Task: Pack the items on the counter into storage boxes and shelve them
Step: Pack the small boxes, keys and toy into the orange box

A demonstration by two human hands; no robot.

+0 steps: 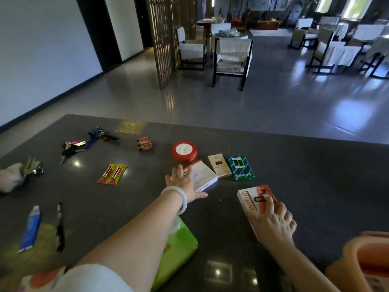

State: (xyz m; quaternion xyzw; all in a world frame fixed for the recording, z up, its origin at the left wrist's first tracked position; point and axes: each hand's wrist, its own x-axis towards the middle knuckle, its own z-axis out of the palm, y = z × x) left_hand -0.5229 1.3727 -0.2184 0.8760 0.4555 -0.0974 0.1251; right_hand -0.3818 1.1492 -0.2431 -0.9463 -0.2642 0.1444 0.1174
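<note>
Under right fingers [271, 204], WiFi box [255, 200]

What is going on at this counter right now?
A person is gathering small items from a dark counter. The left hand lies with straight fingers on a white box, while the right hand grips an orange and white WiFi box. Two small packets, a red ribbon roll, batteries, keys, a pen and a blue tube lie unpacked. An orange container edge shows at lower right.
</note>
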